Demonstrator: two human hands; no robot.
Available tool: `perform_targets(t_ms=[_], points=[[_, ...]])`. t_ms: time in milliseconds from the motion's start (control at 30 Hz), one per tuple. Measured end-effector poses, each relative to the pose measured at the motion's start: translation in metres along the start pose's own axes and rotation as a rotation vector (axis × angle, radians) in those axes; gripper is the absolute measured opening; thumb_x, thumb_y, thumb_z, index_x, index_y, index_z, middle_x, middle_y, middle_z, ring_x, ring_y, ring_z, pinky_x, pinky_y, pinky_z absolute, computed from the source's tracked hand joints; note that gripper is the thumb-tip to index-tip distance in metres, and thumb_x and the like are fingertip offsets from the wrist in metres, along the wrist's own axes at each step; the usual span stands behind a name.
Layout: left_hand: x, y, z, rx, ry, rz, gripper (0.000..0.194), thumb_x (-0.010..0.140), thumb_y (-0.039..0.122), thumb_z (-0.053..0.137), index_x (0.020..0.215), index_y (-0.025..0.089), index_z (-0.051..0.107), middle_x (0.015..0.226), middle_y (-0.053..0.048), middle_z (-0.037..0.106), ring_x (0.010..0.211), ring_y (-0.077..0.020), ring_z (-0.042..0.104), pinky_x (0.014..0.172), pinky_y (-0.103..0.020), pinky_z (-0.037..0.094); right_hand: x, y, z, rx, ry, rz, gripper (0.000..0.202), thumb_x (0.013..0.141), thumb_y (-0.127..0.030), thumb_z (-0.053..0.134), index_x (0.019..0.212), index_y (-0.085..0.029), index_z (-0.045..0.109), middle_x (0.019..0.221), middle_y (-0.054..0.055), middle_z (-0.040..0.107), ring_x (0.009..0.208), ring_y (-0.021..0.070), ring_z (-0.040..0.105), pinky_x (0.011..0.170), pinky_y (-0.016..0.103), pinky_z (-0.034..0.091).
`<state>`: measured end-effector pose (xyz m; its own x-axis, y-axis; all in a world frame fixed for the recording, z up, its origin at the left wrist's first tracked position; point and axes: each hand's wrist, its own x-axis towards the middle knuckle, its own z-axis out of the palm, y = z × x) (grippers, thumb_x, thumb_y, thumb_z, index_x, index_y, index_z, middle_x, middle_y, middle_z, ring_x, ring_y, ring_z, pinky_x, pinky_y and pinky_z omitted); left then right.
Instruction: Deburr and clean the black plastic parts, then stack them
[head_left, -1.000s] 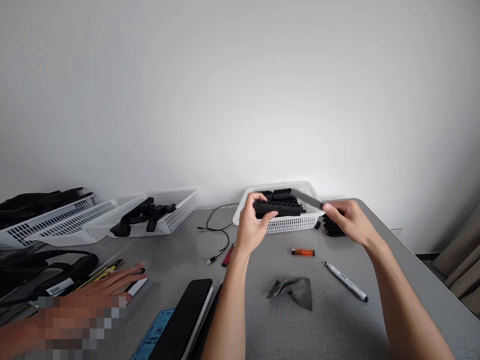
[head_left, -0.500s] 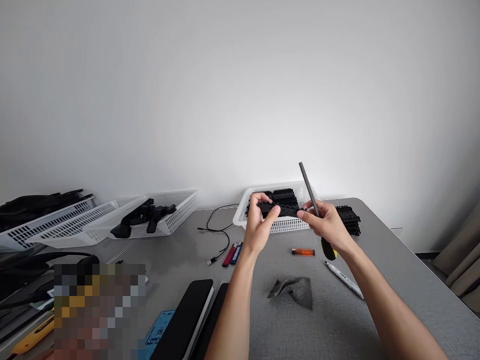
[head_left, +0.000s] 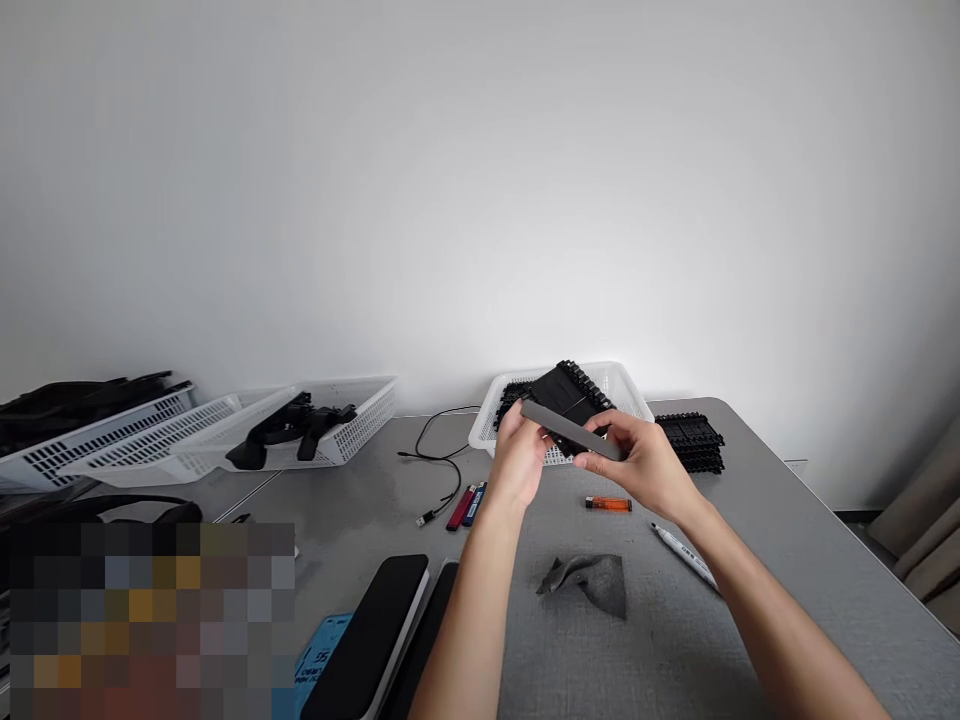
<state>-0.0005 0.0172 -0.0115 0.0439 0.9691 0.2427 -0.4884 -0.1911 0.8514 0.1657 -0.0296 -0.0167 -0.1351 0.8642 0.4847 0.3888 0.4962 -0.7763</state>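
My left hand (head_left: 519, 455) is closed around a black plastic panel (head_left: 562, 395) with a toothed edge, which is tilted up over the white basket. My right hand (head_left: 641, 460) grips a flat grey file (head_left: 559, 424) near its right end. The file slants across the front of the panel, its far end by my left fingers. Whether the file touches the panel I cannot tell. The file's handle is hidden behind my right hand, and some left fingertips are covered by the file.
Behind my hands stands a white basket (head_left: 484, 432) of black parts, with stacked black panels (head_left: 690, 443) to its right. Nearer lie an orange lighter (head_left: 609, 504), a marker (head_left: 686, 555), a grey cloth (head_left: 592, 583), and a black cable (head_left: 435, 460). More baskets (head_left: 367, 420) stand left.
The panel has turned from nearly edge-on to showing its broad face. My right hand has swung the file from upright down to a slant across the panel.
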Motion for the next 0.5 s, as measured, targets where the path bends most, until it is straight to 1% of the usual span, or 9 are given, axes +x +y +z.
perform_targets(t_ms=[67, 133, 200, 267, 333, 400, 500], points=[[0.003, 0.000, -0.005, 0.040, 0.007, 0.035, 0.029, 0.068, 0.030, 0.080, 0.091, 0.017, 0.068, 0.088, -0.004, 0.073, 0.088, -0.0187, 0.067, 0.075, -0.026, 0.052, 0.000, -0.002, -0.003, 0.071, 0.032, 0.045, 0.041, 0.079, -0.049, 0.074, 0.108, -0.022, 0.065, 0.058, -0.008, 0.040, 0.054, 0.0112, 0.034, 0.052, 0.025, 0.026], [0.006, 0.000, -0.008, 0.066, -0.007, 0.060, 0.037, 0.070, 0.032, 0.079, 0.103, 0.017, 0.070, 0.103, -0.007, 0.075, 0.102, -0.0233, 0.067, 0.084, -0.031, 0.052, 0.002, 0.000, -0.006, 0.112, 0.136, 0.116, 0.050, 0.081, -0.050, 0.072, 0.121, -0.022, 0.060, 0.062, -0.007, 0.047, 0.053, 0.0111, 0.035, 0.051, 0.025, 0.028], [0.007, 0.001, -0.010, 0.086, -0.022, 0.079, 0.043, 0.073, 0.035, 0.078, 0.111, 0.018, 0.070, 0.113, -0.009, 0.074, 0.112, -0.0259, 0.065, 0.092, -0.033, 0.051, 0.004, 0.005, -0.008, 0.146, 0.234, 0.171, 0.057, 0.082, -0.052, 0.070, 0.128, -0.021, 0.058, 0.064, -0.006, 0.049, 0.052, 0.0103, 0.034, 0.050, 0.025, 0.027], [0.006, 0.003, -0.008, 0.108, -0.062, 0.089, 0.046, 0.075, 0.037, 0.078, 0.116, 0.017, 0.070, 0.118, -0.010, 0.072, 0.116, -0.0273, 0.063, 0.096, -0.035, 0.050, 0.008, 0.013, -0.009, 0.227, 0.233, 0.213, 0.057, 0.081, -0.056, 0.069, 0.123, -0.017, 0.062, 0.061, -0.006, 0.043, 0.050, 0.0091, 0.030, 0.047, 0.025, 0.024], [0.004, 0.004, -0.006, 0.122, -0.136, 0.093, 0.048, 0.077, 0.039, 0.077, 0.118, 0.016, 0.069, 0.121, -0.011, 0.071, 0.118, -0.0283, 0.062, 0.097, -0.036, 0.049, 0.011, 0.018, -0.008, 0.346, 0.178, 0.268, 0.057, 0.078, -0.060, 0.070, 0.111, -0.014, 0.066, 0.056, -0.008, 0.036, 0.047, 0.0077, 0.027, 0.045, 0.024, 0.020], [0.003, 0.006, -0.003, 0.131, -0.197, 0.105, 0.047, 0.080, 0.039, 0.075, 0.120, 0.016, 0.069, 0.122, -0.012, 0.071, 0.118, -0.0283, 0.062, 0.097, -0.036, 0.049, 0.012, 0.020, -0.007, 0.447, 0.133, 0.321, 0.057, 0.073, -0.062, 0.073, 0.099, -0.013, 0.064, 0.051, -0.010, 0.031, 0.044, 0.0064, 0.023, 0.042, 0.023, 0.015], [0.000, 0.007, -0.002, 0.187, -0.229, 0.110, 0.045, 0.083, 0.041, 0.072, 0.121, 0.016, 0.068, 0.119, -0.011, 0.071, 0.112, -0.0267, 0.064, 0.091, -0.033, 0.050, 0.012, 0.016, -0.007, 0.517, 0.118, 0.341, 0.058, 0.067, -0.062, 0.077, 0.093, -0.014, 0.061, 0.046, -0.012, 0.030, 0.042, 0.0052, 0.020, 0.041, 0.023, 0.012]])
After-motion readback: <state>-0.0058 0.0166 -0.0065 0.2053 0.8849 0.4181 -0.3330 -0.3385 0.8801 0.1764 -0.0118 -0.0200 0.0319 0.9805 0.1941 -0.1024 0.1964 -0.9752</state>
